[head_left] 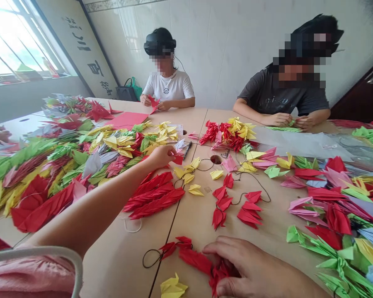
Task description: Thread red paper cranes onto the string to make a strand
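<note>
Near the frame's centre, our left hand (pixel 162 156) is pinching one red crane (pixel 177 159); we are pressing the strung cranes (pixel 202 260) flat on the worktop (pixel 118 256) under the right hand (pixel 251 269), grip loosely closed, keeping the thread (pixel 149 258) untangled.

Look to the slanted wall panel (pixel 81 49) at your upper left: it carries large dark Chinese characters running downward, among them what reads as 三 and 百, while the top and bottom ones are too blurred to make out. The person in the dark T-shirt (pixel 275 99) has faint lettering across the chest, not legible. The white T-shirt (pixel 168 89) bears a small round emblem whose text is too small to read. Nothing on your surface (pixel 202 215) can be read.
</note>
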`<action>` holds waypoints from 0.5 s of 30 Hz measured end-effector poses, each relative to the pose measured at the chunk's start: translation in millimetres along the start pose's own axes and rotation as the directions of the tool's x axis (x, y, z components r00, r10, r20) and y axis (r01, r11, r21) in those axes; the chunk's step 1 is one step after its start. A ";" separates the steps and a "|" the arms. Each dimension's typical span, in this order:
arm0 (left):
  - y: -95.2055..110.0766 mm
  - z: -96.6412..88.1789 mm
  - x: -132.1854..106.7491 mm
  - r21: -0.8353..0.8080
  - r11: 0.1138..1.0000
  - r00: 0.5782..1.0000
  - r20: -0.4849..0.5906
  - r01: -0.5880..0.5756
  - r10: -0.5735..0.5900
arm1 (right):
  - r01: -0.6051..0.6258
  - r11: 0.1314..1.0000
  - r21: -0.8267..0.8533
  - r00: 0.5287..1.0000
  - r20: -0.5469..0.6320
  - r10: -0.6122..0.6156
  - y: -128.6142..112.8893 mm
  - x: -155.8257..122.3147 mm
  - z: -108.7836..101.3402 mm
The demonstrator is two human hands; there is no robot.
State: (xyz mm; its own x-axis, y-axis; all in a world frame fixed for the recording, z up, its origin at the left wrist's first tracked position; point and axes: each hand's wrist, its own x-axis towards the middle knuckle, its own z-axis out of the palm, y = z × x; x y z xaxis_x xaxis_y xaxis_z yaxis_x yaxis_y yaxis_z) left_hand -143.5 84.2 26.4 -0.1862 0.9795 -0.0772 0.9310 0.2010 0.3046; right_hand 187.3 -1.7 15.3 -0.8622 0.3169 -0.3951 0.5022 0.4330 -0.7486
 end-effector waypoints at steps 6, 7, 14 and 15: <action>-17.3 -28.7 -38.2 0.052 0.999 0.975 -0.220 -0.004 0.015 | -0.109 0.993 0.050 0.993 0.045 0.107 -6.0 0.6 -6.9; -18.4 -26.9 -48.5 0.055 0.998 0.978 -0.205 -0.033 0.044 | -0.132 0.990 0.057 0.990 0.049 0.129 -8.3 0.6 -8.4; -21.7 11.5 -109.9 -0.046 0.992 0.991 -0.070 -0.120 0.117 | -0.219 0.975 -0.021 0.968 0.118 0.220 -7.8 -2.2 -6.4; -22.2 14.3 -114.9 -0.073 0.991 0.991 -0.071 -0.116 0.111 | -0.217 0.976 -0.030 0.967 0.131 0.219 -3.6 -3.0 -4.5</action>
State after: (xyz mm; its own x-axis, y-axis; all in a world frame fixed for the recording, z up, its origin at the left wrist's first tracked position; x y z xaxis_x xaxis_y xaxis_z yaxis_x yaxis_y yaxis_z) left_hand -138.3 -32.9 15.0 -0.1037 0.9943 0.0244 0.9209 0.0868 0.3801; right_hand 188.3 -0.5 21.6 -0.7326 0.2903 -0.6157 0.6788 0.3792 -0.6289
